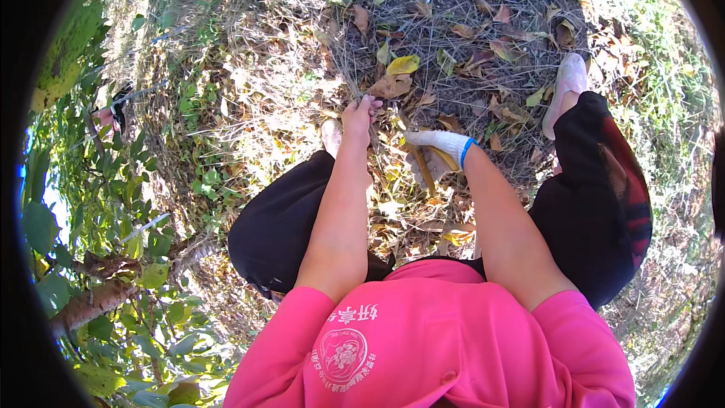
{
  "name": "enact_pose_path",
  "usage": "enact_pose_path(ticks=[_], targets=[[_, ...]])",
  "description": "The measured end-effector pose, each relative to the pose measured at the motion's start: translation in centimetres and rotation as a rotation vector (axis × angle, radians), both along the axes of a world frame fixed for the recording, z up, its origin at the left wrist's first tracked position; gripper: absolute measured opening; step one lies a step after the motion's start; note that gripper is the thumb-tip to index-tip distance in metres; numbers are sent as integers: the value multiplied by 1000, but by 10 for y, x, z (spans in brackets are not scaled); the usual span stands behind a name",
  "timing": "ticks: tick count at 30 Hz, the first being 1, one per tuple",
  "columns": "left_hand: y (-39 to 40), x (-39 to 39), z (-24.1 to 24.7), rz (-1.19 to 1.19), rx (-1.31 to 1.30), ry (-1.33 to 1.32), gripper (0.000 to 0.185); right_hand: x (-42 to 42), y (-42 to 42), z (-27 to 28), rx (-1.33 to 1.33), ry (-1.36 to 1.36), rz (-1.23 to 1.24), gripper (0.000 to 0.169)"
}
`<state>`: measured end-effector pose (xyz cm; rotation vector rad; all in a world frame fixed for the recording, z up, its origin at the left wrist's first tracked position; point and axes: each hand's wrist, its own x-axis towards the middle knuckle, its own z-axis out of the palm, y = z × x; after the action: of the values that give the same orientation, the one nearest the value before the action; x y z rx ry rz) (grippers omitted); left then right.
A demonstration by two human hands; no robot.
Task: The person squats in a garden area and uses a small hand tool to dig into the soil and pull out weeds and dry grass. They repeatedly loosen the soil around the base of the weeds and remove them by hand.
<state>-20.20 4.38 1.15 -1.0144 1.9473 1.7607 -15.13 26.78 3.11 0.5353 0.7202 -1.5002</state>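
Observation:
My bare left hand is closed around thin dry stems at the middle of the view, beside a brown dry leaf. To its right and a little nearer to me, my right hand wears a white knit glove with a blue cuff. Its fingers are wrapped around a hand tool with yellowish-brown handles, whose kind I cannot tell for certain. The tool's far end lies near the stems, partly lost among the leaves. A yellow leaf rests just beyond the brown one.
Dry grass and fallen leaves cover the ground ahead. My light shoes stand on both sides of the hands. Leafy branches fill the left edge. A small dark and pink thing shows at far left, unclear.

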Motion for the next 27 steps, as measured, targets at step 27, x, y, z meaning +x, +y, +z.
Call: enact_pose_path(ticks=[27], targets=[[-54,12,9,31,-81,147,27,0,-21,-14,95,9,15,42]])
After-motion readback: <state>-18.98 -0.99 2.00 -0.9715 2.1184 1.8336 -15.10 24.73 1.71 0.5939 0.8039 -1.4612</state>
